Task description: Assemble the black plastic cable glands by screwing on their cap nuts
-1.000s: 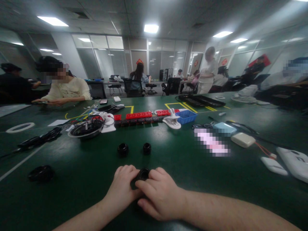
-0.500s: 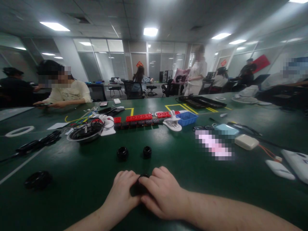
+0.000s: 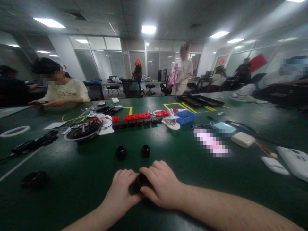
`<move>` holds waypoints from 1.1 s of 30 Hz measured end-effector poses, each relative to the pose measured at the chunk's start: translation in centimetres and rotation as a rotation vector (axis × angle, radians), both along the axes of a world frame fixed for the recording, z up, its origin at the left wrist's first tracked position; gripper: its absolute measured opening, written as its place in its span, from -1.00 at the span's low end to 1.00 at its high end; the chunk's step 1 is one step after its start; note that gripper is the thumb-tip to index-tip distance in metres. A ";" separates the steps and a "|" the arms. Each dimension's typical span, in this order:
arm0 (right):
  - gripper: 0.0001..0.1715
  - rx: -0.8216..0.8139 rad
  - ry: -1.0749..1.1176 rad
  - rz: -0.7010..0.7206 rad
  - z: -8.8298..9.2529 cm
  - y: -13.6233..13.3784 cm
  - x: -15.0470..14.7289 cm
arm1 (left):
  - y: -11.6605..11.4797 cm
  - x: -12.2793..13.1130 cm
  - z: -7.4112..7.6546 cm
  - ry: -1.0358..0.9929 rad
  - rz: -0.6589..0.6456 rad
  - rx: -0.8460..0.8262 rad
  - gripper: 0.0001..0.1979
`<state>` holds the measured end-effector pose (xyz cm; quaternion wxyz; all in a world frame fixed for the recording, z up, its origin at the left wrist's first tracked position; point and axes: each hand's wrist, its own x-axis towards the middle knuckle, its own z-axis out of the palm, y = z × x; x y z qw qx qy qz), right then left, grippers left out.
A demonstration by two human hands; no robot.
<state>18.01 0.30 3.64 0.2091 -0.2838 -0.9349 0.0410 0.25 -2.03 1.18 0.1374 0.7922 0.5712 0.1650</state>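
Both hands are at the near middle of the green table (image 3: 93,170), wrapped around one glossy black ring-shaped roll (image 3: 141,180). My left hand (image 3: 121,187) grips its left side, fingers curled over and thumb below. My right hand (image 3: 162,186) closes on the right side and top, hiding much of it. Beyond them stand two smaller black rolls, one on the left (image 3: 120,152) and one on the right (image 3: 145,150). A wider black coil (image 3: 35,179) lies at the near left. What the black pieces are made of cannot be made out.
Red and black block strips (image 3: 137,116) run across the middle, with a white clip (image 3: 171,121) and a blue basket (image 3: 184,116) beside them. A metal bowl (image 3: 72,136) of cables stands left. White devices (image 3: 243,140) lie right. A person (image 3: 64,89) sits across the table.
The view has shifted slightly. My right hand's fingers have moved a little over the black roll, while both hands keep hold of it. The standing person in the background has moved left.
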 end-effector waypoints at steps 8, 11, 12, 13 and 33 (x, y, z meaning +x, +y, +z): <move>-0.51 -0.017 -0.005 -0.001 -0.1 0.3 -0.1 | 0.0 -0.1 0.0 -0.012 -0.015 0.003 -0.85; -0.51 -0.019 -0.010 -0.002 -0.1 0.3 -0.1 | -0.1 -0.1 0.0 -0.016 -0.015 0.006 -0.83; -0.50 -0.017 -0.012 -0.001 -0.1 0.3 -0.1 | -0.1 0.0 0.0 -0.013 -0.013 0.010 -0.83; -0.50 -0.015 -0.013 -0.001 -0.1 0.3 -0.1 | -0.1 0.0 0.0 -0.008 -0.013 0.014 -0.83; -0.54 -0.033 0.010 -0.001 -0.2 0.1 -0.4 | -0.2 0.2 0.2 -0.006 -0.021 0.036 -0.88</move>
